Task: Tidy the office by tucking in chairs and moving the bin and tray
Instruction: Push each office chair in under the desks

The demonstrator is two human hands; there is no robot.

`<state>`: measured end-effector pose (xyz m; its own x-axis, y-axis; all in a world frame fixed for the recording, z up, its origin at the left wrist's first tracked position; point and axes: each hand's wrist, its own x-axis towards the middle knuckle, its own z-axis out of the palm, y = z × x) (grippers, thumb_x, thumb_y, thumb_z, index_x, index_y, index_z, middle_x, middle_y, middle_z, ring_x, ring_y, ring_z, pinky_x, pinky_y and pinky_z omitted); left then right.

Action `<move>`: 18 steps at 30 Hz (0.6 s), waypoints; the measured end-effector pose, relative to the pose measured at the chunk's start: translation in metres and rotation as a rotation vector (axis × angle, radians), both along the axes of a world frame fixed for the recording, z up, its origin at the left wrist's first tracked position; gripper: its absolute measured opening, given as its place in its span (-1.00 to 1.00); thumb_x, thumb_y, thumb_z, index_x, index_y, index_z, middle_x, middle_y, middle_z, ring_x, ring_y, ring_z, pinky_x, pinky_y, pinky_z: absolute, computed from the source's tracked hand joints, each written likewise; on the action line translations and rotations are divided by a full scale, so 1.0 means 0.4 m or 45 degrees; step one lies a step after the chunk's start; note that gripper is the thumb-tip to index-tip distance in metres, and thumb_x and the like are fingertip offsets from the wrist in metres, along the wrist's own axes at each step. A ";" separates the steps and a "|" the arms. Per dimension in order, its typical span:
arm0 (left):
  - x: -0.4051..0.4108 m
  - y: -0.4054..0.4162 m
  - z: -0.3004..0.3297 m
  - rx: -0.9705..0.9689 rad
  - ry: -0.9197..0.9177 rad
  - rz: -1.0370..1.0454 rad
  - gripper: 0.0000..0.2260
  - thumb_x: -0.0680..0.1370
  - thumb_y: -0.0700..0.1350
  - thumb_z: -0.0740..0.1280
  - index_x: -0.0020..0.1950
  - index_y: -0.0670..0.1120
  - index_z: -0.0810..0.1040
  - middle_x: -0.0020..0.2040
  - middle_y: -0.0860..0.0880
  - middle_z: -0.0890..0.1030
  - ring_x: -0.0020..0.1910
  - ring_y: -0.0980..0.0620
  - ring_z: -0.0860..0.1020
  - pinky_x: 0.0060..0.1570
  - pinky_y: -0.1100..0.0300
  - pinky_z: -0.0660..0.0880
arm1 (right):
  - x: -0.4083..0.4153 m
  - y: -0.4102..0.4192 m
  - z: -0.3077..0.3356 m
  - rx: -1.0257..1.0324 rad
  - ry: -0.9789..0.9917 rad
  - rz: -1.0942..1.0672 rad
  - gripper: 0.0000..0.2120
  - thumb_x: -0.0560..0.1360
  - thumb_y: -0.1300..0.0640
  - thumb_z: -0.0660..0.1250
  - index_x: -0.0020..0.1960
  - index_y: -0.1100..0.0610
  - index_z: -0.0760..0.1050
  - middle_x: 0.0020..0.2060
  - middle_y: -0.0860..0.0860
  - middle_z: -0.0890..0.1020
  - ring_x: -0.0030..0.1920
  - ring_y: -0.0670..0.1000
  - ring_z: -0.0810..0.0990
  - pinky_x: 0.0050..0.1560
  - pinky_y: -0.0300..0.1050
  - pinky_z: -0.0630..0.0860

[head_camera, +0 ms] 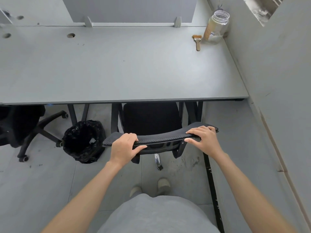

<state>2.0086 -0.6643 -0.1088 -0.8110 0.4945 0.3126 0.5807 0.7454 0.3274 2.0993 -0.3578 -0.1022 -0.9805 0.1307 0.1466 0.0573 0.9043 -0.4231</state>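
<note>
A black office chair (151, 118) stands in front of me, its seat partly under the grey desk (117, 73). My left hand (125, 147) grips the top edge of the mesh backrest (161, 137) near its left end, thumb underneath. My right hand (204, 140) grips the same edge near its right end. A bin (83, 140) lined with a black bag stands on the floor just left of the chair, touching or nearly touching the backrest's left end. No tray is in view.
A second black chair (21, 125) sits half under the desk at the far left. A glass jar (217, 27) and a paintbrush (197, 42) lie at the desk's back right corner. A wall (277, 81) runs along the right. A black strip (212, 187) lies on the floor.
</note>
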 end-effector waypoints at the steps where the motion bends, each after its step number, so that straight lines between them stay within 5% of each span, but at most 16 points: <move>1: -0.002 0.002 0.001 -0.010 0.007 0.002 -0.43 0.45 0.40 0.02 -0.29 -0.08 0.46 -0.40 0.03 0.52 -0.42 0.05 0.50 -0.51 0.24 0.38 | -0.002 0.004 0.002 -0.007 -0.003 0.013 -0.37 0.37 -0.47 0.00 -0.02 -0.06 0.61 -0.04 -0.16 0.66 0.03 -0.12 0.54 0.06 -0.17 0.17; 10: -0.024 -0.031 0.009 -0.032 0.048 -0.059 -0.42 0.49 0.36 -0.02 -0.26 -0.11 0.46 -0.38 -0.01 0.52 -0.42 0.01 0.49 -0.43 0.24 0.40 | 0.017 -0.052 -0.029 0.047 0.091 -0.048 -0.50 0.42 -0.34 0.10 -0.04 -0.01 0.63 -0.10 -0.10 0.69 -0.03 -0.04 0.60 0.04 -0.15 0.19; 18: -0.010 -0.023 0.018 -0.096 -0.062 -0.064 -0.43 0.48 0.35 0.02 -0.20 -0.12 0.49 -0.33 -0.02 0.54 -0.34 -0.01 0.51 -0.34 0.16 0.46 | 0.020 -0.042 -0.022 0.076 -0.009 -0.041 -0.41 0.43 -0.39 0.00 -0.01 -0.02 0.61 -0.07 -0.10 0.68 -0.01 -0.04 0.59 0.09 -0.05 0.31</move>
<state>2.0047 -0.6734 -0.1018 -0.7979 0.5558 0.2335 0.6028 0.7393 0.3001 2.1072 -0.3745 -0.1108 -0.9769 0.1538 0.1483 0.0898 0.9254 -0.3683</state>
